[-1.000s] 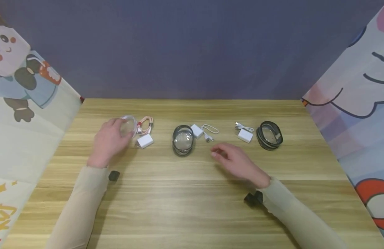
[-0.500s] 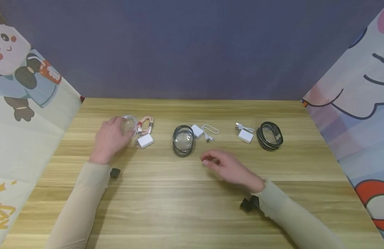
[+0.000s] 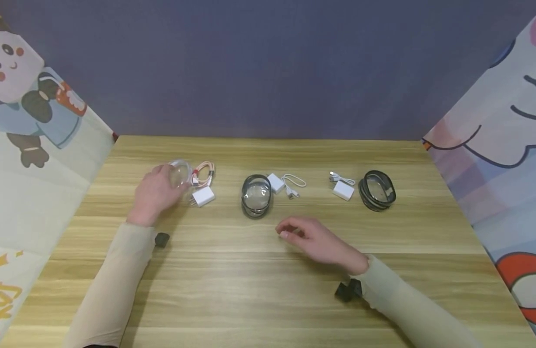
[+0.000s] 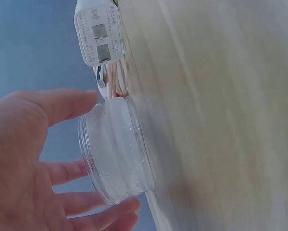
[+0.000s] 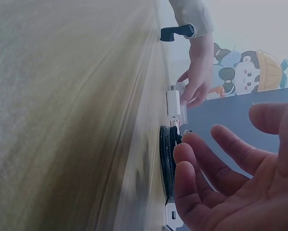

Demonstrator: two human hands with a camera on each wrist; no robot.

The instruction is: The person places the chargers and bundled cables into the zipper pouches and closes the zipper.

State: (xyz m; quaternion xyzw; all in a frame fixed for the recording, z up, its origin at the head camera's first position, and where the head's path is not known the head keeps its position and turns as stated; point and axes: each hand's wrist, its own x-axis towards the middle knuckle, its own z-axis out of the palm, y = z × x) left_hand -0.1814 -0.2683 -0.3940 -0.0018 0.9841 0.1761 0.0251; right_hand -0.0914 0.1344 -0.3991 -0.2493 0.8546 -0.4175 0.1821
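- Left hand (image 3: 156, 193): grasping the clear round container (image 4: 116, 149), thumb at one side of the wall and fingers round the other. How many fingertips actually bear on it is hard to tell, the far ones being partly hidden.
- Clear round container: at the far left of the row of objects, low at the tabletop, just beside the pink cable (image 3: 211, 172).
- Pink cable: coiled, with a red band and a dark band; its metal plug shows in the left wrist view.
- Left charger (image 3: 204, 196): white, on the near side of the pink cable; its pronged, printed face is turned toward the left hand.
- Right hand (image 3: 313, 239): fingers loosely bent, gripping nothing, above the tabletop and to the near right of the middle case.
- Middle case (image 3: 255, 212): round, black-edged, with a see-through top.
- Middle charger (image 3: 276, 183): white, just beside the middle case on its right; a looped white cable (image 3: 291, 194) lies next to it.
- Right charger (image 3: 343, 191): white, with a bundled white cable (image 3: 345, 180) just beyond it.
- Right case (image 3: 370, 198): black-edged, see-through, to the right of that charger.
- Table (image 3: 233, 290): light wood grain, under all of the above.
- Surroundings: blue-grey backdrop (image 3: 268, 72) behind; cartoon panels (image 3: 37, 111) at both sides; pale sleeves (image 3: 111, 280) on both arms.
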